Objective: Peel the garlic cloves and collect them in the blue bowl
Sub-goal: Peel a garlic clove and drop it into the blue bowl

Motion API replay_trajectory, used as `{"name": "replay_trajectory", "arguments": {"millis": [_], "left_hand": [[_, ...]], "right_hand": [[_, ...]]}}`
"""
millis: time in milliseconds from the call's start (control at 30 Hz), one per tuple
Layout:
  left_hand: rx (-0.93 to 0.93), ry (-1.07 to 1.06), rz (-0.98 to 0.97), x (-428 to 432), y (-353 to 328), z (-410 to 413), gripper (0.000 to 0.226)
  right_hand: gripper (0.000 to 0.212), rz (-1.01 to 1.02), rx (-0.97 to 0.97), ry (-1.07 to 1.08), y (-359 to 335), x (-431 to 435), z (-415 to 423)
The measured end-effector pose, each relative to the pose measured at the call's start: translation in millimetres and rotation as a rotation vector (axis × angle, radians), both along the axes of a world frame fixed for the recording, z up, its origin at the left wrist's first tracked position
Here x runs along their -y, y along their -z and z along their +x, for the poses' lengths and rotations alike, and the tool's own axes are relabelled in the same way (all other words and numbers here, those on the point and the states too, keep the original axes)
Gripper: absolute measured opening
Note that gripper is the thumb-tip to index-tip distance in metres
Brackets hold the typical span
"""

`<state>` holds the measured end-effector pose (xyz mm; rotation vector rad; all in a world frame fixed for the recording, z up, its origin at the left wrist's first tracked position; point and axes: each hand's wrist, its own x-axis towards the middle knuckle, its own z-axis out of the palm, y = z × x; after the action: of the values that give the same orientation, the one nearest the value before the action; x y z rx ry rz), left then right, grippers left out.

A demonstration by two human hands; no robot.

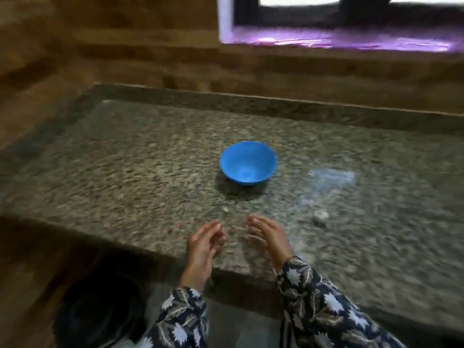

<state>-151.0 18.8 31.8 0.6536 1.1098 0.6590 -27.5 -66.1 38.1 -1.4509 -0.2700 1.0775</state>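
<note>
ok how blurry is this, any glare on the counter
Head view: motion blur smears everything, the left hand and right hand included; the window is blown out, fringed purple; a pale glare patch lies on the counter right of the bowl.

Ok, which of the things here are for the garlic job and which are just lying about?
For the job: blue bowl, nothing visible in it; left hand; right hand; near pale bit and right pale bit on the counter, maybe garlic, too blurred to tell.
Just there: window; wall.
</note>
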Motion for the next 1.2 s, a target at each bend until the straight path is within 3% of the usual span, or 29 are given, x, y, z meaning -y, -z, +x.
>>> {"name": "replay_trajectory", "arguments": {"millis": [67, 133, 300, 367, 567, 667, 800, 1067, 1200], "left_hand": [[-0.085, 0.074, 0.043, 23, 8, 37, 0.014], [-0.263, 0.110, 0.223, 30, 20, 62, 0.017], [-0.960, 0.168, 0.744, 6, 32, 74, 0.035], [-1.100, 0.239, 0.838, -10, 38, 72, 0.035], [-0.961, 0.410, 1.040, -37, 34, 69, 0.022], [-0.793, 0.326, 1.026, -45, 10, 75, 0.023], [-0.633, 0.221, 1.184, -69, -28, 95, 0.023], [-0.839, 0.699, 1.140, -122, -21, 142, 0.026], [-0.848, 0.744, 1.111, -131, -17, 145, 0.028]], "right_hand": [[0.019, -0.041, 0.180, 0.140, 7, 40, 34], [0.027, -0.100, 0.335, 0.228, 11, 66, 57], [0.040, -0.296, 0.755, 0.238, 11, 91, 91], [0.041, -0.346, 0.797, 0.235, 15, 86, 97], [0.046, -0.498, 0.829, 0.198, 26, 67, 109], [0.052, -0.515, 0.791, 0.148, 25, 60, 114], [0.050, -0.528, 0.786, 0.077, 30, 48, 114], [0.037, -0.511, 0.825, 0.151, 34, 45, 106], [0.037, -0.470, 0.788, 0.188, 36, 45, 104]]}}
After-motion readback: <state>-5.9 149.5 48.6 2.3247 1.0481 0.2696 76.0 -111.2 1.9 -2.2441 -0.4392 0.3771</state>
